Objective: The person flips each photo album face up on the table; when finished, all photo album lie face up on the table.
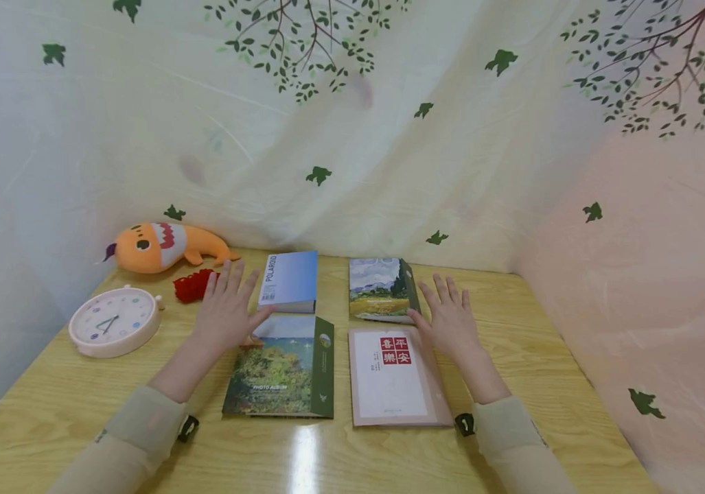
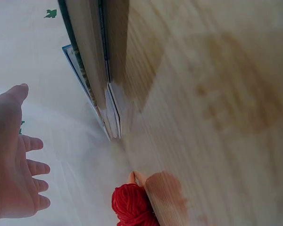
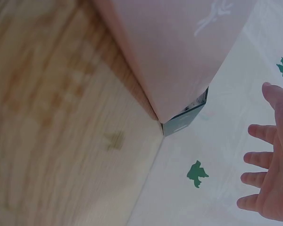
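Note:
Both hands hold nothing, fingers spread. My left hand (image 1: 226, 312) hovers by the left edge of a landscape-covered photo album (image 1: 272, 370); beyond it lies a blue Polaroid album (image 1: 293, 278). In the left wrist view this hand (image 2: 12, 160) is raised above the table, with a red yarn bundle (image 2: 132, 205) below. My right hand (image 1: 451, 319) is over the right side of a pink album with a white panel and red characters (image 1: 389, 377). A second painted-cover album (image 1: 379, 288) lies behind that one. In the right wrist view the right hand (image 3: 278, 160) is beside the pink album (image 3: 179, 56).
On the left of the wooden table (image 1: 513, 384) stand a round pink clock (image 1: 114, 322) and an orange plush shark (image 1: 160, 247). The red yarn bundle (image 1: 193, 286) lies between them and my left hand. A patterned curtain (image 1: 352, 137) encloses the back and sides.

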The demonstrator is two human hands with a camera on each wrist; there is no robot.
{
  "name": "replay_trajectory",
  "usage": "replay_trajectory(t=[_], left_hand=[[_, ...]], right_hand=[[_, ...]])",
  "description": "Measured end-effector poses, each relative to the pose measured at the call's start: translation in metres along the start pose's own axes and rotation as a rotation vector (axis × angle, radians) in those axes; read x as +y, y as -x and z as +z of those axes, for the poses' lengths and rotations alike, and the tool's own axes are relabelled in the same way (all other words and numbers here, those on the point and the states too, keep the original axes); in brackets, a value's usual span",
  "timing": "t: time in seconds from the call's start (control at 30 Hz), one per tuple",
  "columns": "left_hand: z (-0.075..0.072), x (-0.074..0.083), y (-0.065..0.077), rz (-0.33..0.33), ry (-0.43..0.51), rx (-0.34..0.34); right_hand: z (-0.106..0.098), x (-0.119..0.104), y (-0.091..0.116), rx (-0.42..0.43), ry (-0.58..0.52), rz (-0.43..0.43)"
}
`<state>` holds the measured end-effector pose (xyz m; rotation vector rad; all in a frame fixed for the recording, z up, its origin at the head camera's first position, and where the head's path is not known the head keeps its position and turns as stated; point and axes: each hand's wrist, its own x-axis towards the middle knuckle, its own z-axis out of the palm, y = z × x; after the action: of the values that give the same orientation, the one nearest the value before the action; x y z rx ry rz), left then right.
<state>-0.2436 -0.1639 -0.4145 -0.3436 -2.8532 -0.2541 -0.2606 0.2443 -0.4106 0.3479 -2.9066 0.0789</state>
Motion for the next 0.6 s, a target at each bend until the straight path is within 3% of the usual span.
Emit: replay_trajectory(t=[0.6], left_hand=[[-0.0076, -0.002, -0.0033, 0.006, -0.013, -0.015]], right_hand=[[-0.0054, -0.001, -0.0003, -0.006, -0.018, -0.017]])
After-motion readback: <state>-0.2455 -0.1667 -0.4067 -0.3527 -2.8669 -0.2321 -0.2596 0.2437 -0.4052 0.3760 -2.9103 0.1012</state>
